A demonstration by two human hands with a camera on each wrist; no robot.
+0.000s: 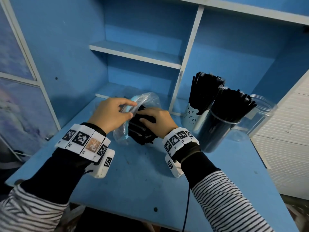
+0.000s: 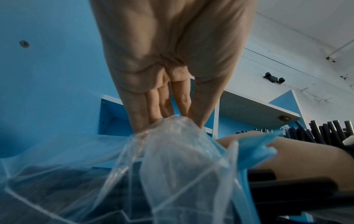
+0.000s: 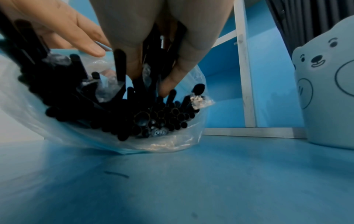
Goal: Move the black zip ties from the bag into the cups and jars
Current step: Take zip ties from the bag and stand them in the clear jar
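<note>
Striped sleeves (image 1: 38, 208) lie nearest, each ending in a white wrist band with black-and-white markers (image 1: 83, 139), over the blue bench (image 1: 142, 178). Farthest left of the two, the left hand (image 1: 111, 114) pinches the clear plastic bag (image 1: 147, 98) at its open edge, thumb and fingers pressed together on the film; from the left wrist view the fingers (image 2: 153, 106) run straight down into the gathered plastic (image 2: 172, 151). Just right of that grip, and touching it through the bag, the right hand (image 1: 158, 122) reaches into the bag's mouth, its fingers curled around a bunch of black zip ties (image 1: 142, 131); the right wrist view shows the fingertips (image 3: 170, 84) closed on several ties while the rest of the bundle (image 3: 107, 112) lies inside the bag on the bench. Right of the right hand, near but apart, stands a pale blue bear cup (image 1: 192, 118) packed with upright black ties (image 1: 205, 87). Just beside it, closer to the bench's front, a clear jar (image 1: 215, 138) is also full of ties. Farther right, touching that jar, sits another clear jar (image 1: 260, 114) with no ties visible in it.
</note>
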